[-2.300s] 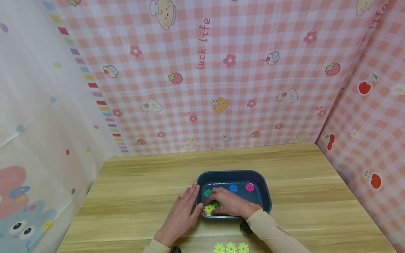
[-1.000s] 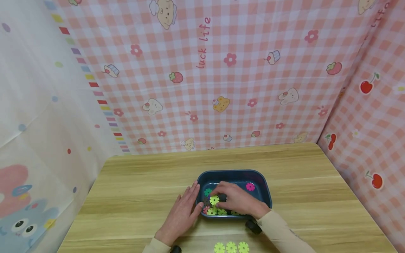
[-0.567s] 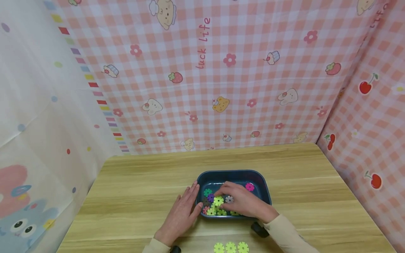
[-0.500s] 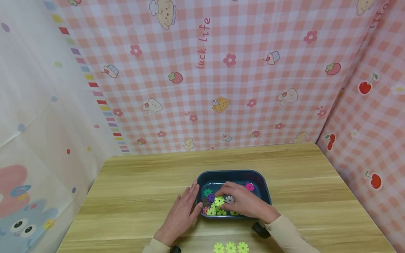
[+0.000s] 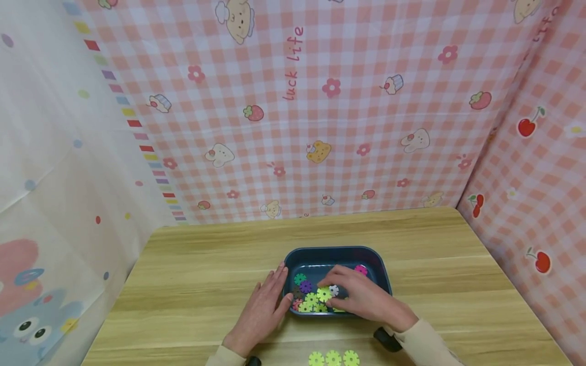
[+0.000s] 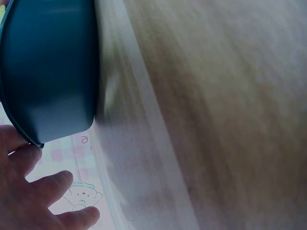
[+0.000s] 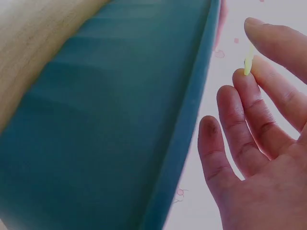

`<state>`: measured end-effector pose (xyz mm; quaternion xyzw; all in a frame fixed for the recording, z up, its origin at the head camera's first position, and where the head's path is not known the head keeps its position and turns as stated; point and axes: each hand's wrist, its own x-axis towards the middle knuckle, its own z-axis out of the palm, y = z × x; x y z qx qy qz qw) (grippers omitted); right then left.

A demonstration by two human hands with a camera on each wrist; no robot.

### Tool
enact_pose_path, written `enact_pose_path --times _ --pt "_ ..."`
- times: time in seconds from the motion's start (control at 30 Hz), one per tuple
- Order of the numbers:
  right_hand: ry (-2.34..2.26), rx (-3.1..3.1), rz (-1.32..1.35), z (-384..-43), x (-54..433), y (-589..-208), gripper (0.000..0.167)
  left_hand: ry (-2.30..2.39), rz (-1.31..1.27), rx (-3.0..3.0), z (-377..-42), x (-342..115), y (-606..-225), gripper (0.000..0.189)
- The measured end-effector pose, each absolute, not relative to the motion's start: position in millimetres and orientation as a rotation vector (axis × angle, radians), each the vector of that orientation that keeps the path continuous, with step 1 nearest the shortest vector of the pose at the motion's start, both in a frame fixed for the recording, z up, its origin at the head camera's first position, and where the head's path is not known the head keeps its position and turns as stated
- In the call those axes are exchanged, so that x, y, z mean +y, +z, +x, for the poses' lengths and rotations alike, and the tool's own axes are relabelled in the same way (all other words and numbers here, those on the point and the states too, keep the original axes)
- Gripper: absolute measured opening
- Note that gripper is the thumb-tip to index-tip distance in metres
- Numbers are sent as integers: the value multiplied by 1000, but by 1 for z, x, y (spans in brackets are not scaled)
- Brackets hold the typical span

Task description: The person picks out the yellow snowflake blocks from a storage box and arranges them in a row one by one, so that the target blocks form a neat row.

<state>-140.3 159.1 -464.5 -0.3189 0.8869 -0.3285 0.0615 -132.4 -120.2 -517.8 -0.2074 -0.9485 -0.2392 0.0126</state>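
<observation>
A dark blue rectangular tub [image 5: 320, 250] stands on the table, with colourful snowflake discs inside. My right hand [image 5: 368, 300] is over the tub and pinches a yellow snowflake disc [image 5: 324, 294] between thumb and fingers. In the right wrist view that yellow disc [image 7: 248, 62] shows edge-on at the fingertips, above the tub's rim [image 7: 192, 105]. With straight fingers, my left hand [image 5: 261, 310] rests against the tub's left side, its thumb at the front left corner. Below the held disc lie several yellow discs [image 5: 305, 306], beside purple [image 5: 305, 286], green [image 5: 299, 279] and brown ones.
Three yellow discs [image 5: 333, 358] lie in a row on the wooden table [image 5: 206, 264], near its front. Inside the tub, a pink disc [image 5: 361, 269] sits at the back right and a pale grey one [image 5: 333, 290] beside my right fingers. Patterned cloth [image 5: 293, 127] hangs behind the table.
My right hand had its fingers down in the pile; it has come up with a yellow disc and shifted right, uncovering purple and brown discs. My left hand has stayed put.
</observation>
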Motion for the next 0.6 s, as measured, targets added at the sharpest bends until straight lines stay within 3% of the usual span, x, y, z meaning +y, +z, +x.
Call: enact_pose_path --times 0.6 --pt "-994 2725 -993 -125 177 -460 29 -751 -641 -2936 -132 -120 -519 61"
